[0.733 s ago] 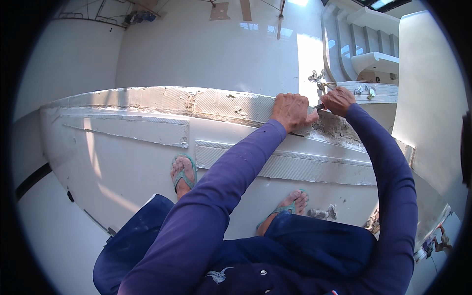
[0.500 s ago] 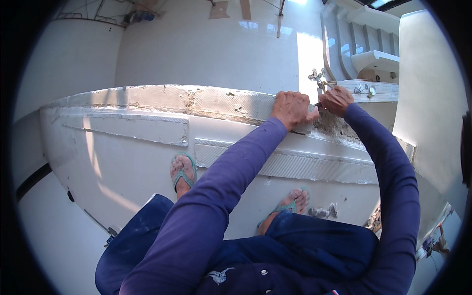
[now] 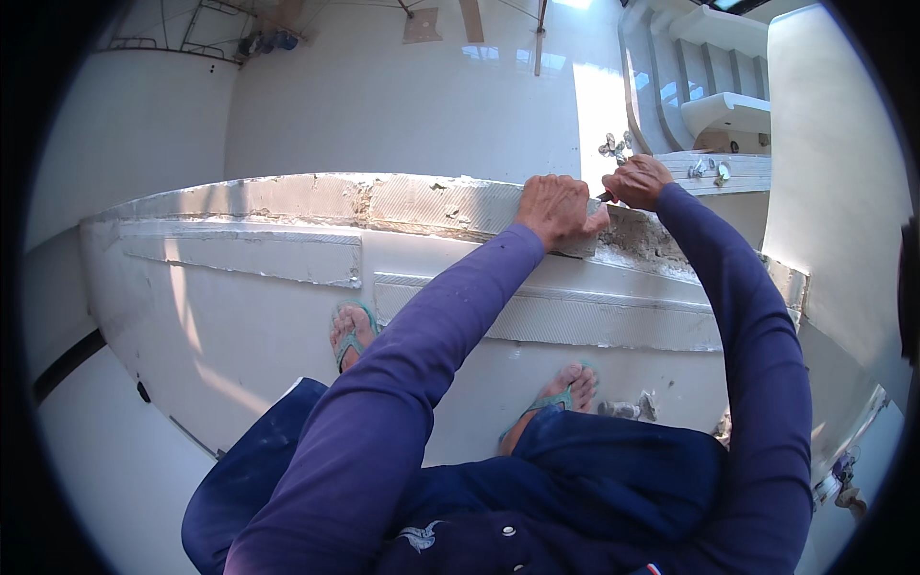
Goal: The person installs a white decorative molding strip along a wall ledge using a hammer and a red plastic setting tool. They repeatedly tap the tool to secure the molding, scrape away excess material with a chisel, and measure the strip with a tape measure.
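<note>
A pale ribbed strip point(image 3: 431, 203) with chipped edges runs along the raised white ledge in front of me. My left hand point(image 3: 554, 211) is closed over the strip's right end, with its fingers wrapped over the far edge and its thumb on the near side. Just to the right, my right hand point(image 3: 638, 182) is closed around a small tool; only its dark tip point(image 3: 606, 196) shows, close to my left thumb. The tool's kind is hidden. Below my right hand, a rough, crumbly brown-grey patch point(image 3: 640, 238) lies exposed in the ledge.
My feet, in green flip-flops point(image 3: 356, 331), stand on a white surface. A greyish metal fitting point(image 3: 628, 409) lies by the right foot. Another ribbed strip point(image 3: 594, 319) crosses nearer me. Small metal pieces point(image 3: 709, 172) rest on a stack of white boards point(image 3: 743, 182) at the far right.
Both hands have shifted slightly left along the ledge. More of the crumbly patch shows below my right hand, and the tool's dark tip is still beside my left thumb.
</note>
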Available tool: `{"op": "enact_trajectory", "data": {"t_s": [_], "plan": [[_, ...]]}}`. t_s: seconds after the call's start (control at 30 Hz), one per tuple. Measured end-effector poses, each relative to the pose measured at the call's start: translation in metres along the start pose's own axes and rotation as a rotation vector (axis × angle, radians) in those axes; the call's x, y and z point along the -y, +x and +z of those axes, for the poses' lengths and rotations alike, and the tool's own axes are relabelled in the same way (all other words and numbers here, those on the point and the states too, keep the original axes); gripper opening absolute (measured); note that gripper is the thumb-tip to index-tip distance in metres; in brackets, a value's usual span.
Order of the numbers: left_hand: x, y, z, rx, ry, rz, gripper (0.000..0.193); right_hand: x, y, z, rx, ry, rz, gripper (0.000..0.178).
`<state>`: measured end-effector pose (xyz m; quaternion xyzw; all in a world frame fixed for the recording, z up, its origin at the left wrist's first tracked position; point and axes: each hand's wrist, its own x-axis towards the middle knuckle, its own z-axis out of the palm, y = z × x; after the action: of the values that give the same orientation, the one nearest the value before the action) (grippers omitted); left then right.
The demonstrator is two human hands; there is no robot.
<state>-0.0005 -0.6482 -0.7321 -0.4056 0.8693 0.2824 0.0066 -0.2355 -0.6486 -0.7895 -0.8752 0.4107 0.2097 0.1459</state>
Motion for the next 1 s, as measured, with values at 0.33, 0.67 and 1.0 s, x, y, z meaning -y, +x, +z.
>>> {"op": "enact_trajectory", "data": {"t_s": [0.33, 0.67, 1.0], "plan": [[-0.003, 0.021, -0.013, 0.204, 0.002, 0.060, 0.064, 0.003, -0.020, -0.026, -0.044, -0.069, 0.098, 0.012], [-0.014, 0.028, -0.019, 0.342, -0.033, -0.056, 0.067, 0.035, -0.049, -0.027, -0.070, 0.078, 0.239, 0.022], [-0.010, 0.023, -0.060, 0.088, -0.156, -0.038, 0.062, 0.066, -0.054, -0.055, 0.007, 0.083, 0.222, 0.016]]}}
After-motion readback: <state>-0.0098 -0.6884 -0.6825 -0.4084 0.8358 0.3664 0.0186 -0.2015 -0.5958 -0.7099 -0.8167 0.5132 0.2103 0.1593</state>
